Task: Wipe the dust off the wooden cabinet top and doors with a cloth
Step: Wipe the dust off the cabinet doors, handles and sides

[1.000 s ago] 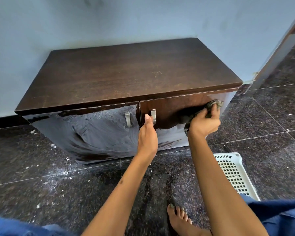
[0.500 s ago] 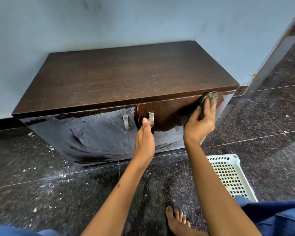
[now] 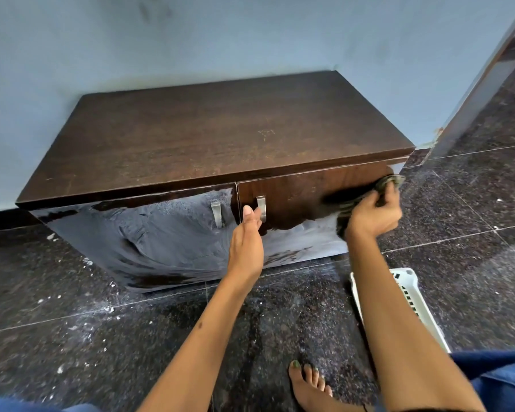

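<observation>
My right hand [image 3: 373, 215] blurs and covers most of the cloth [image 3: 390, 182]; my arm hides part of the basket [image 3: 405, 281].

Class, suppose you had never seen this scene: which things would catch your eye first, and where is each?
First, the dark wooden cabinet against the blue wall, its left door filmed with swirled grey dust. Next, the right hand pressing a dark cloth against the upper right corner of the right door, which is wiped brown along its top. The left hand reaches to that door's metal handle.
</observation>
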A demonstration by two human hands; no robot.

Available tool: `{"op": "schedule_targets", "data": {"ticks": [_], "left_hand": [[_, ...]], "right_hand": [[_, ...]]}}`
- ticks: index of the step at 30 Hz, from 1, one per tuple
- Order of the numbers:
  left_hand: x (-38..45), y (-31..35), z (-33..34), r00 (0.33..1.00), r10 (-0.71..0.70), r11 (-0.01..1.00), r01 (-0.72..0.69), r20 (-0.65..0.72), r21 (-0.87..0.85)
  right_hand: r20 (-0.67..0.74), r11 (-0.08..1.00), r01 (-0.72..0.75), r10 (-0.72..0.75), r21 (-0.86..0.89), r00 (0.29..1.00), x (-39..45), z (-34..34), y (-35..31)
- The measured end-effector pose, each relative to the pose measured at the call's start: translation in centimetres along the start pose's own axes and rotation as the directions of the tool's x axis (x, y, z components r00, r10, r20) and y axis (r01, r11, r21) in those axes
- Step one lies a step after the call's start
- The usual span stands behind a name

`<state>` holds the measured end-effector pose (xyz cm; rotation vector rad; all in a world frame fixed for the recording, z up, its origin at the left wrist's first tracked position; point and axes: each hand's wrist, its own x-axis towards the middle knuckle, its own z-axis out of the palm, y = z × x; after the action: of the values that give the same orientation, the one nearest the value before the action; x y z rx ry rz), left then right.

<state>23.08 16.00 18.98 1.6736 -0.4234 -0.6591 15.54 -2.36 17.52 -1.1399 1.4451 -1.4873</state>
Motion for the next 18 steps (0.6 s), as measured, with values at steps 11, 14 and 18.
{"op": "schedule_targets", "data": {"ticks": [11,14,18], "left_hand": [[0.1,0.1,-0.2,1.0,0.017,1.0,-0.017,0.002,-0.025],[0.0,-0.1,-0.1,1.0,0.016,1.0,-0.016,-0.002,0.0],[0.0,-0.1,-0.1,1.0,0.003,1.0,-0.003,0.004,0.002]], "right_hand": [[0.048,0.999,-0.033,0.034,-0.034,0.998,0.1,-0.6,1.2],[0.051,0.999,0.047,-0.046,-0.012,0.998,-1.1,-0.2,0.7],[0.166,0.982,0.188,-0.187,0.013,0.968,-5.6,0.0,2.9]]}}
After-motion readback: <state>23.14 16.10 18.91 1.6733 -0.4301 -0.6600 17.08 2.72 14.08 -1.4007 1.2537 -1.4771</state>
